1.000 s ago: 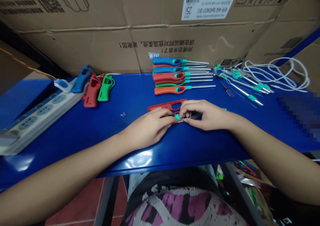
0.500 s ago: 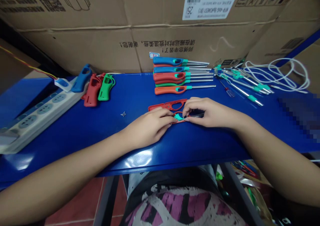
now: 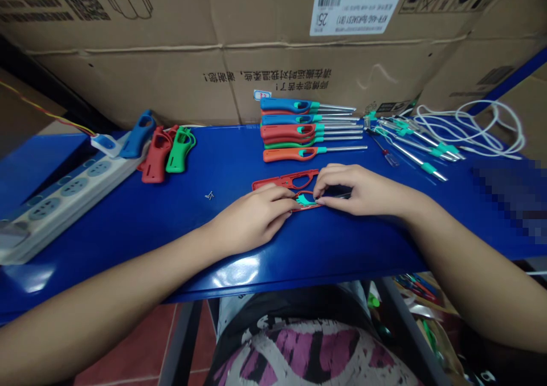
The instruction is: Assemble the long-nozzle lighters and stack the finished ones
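A red lighter shell half (image 3: 306, 207) lies on the blue table with a teal trigger piece (image 3: 305, 198) inside it. My left hand (image 3: 260, 215) covers the handle end, its fingers closed on the shell. At the other end my right hand (image 3: 348, 189) pinches at the front of the shell, thumb and forefinger together beside the teal piece; a dark metal rod shows behind the fingers. Just beyond both hands lies the other red shell half (image 3: 284, 180), face up and partly behind my fingers. Several small screws (image 3: 209, 195) lie to the left of my left hand.
Several assembled lighters (image 3: 290, 155) are stacked at the back centre. Metal tubes with teal parts (image 3: 421, 161), a screwdriver (image 3: 390, 158) and a white cable (image 3: 508, 147) lie back right. Coloured shells (image 3: 177, 152) and a power strip (image 3: 74, 187) sit left. Cardboard (image 3: 166, 84) stands behind.
The view has shifted very slightly. My right hand's fingers have moved a little at the front of the red shell; my left hand stays in place.
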Action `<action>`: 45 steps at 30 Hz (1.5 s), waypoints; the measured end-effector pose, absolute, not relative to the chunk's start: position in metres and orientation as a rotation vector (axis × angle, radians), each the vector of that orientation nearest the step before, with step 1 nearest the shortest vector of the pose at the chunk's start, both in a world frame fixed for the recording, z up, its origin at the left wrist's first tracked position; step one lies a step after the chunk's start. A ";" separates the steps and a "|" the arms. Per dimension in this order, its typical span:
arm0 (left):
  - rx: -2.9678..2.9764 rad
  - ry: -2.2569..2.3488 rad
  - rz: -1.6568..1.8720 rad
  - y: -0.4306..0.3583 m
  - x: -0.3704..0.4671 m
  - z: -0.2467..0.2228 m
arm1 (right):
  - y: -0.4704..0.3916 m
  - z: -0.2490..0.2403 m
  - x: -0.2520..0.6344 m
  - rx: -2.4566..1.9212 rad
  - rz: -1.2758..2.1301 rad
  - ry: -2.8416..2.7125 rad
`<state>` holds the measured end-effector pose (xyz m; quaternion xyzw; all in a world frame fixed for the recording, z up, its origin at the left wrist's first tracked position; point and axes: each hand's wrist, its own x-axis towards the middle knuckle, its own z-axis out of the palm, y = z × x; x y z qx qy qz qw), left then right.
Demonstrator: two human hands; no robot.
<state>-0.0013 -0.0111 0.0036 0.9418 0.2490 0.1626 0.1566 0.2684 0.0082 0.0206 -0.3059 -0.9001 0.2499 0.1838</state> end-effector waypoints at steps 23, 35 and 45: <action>2.753 1.016 0.859 0.006 -0.011 0.017 | 0.016 0.004 0.263 -1.088 0.489 -2.186; 2.821 0.904 0.793 -0.001 -0.011 0.018 | 0.013 0.004 0.257 -1.114 0.910 -1.977; 2.853 0.928 0.309 -0.004 -0.013 0.033 | 0.008 0.008 0.256 -0.911 0.704 -2.426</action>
